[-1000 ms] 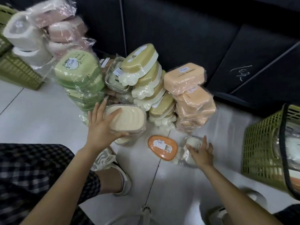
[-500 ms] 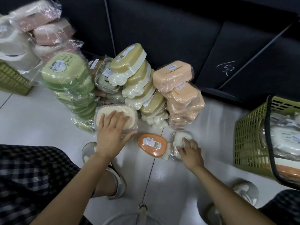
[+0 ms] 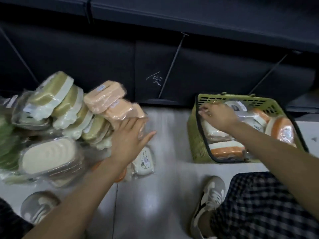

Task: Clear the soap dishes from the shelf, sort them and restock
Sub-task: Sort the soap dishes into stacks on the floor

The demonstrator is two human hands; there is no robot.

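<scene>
A dark shelf unit fills the top of the head view, and pale floor tiles lie below it. The leaning stacks of wrapped soap dishes are seen on the floor at the left: an olive-and-white stack, a peach stack just beside it, green ones at the frame's edge, and a cream dish in front. A green basket stands on the floor at the right, well apart from the stacks, and orange-and-white dishes are packed inside it.

The left arm is stretched forward, and the left hand is laid flat with straight, spread fingers against the lower peach dishes; nothing is gripped by it. The right arm is reached across the basket, and the right hand is held over its far left corner with the fingers curled; whether anything is pinched there cannot be told through the blur. A small white dish lies on the floor just below the left hand.

Half a second ago the left hand was pressed on the cream dish and the right hand was on the small white dish; both are now left alone. The view has since swung right, so that the basket is seen whole.
</scene>
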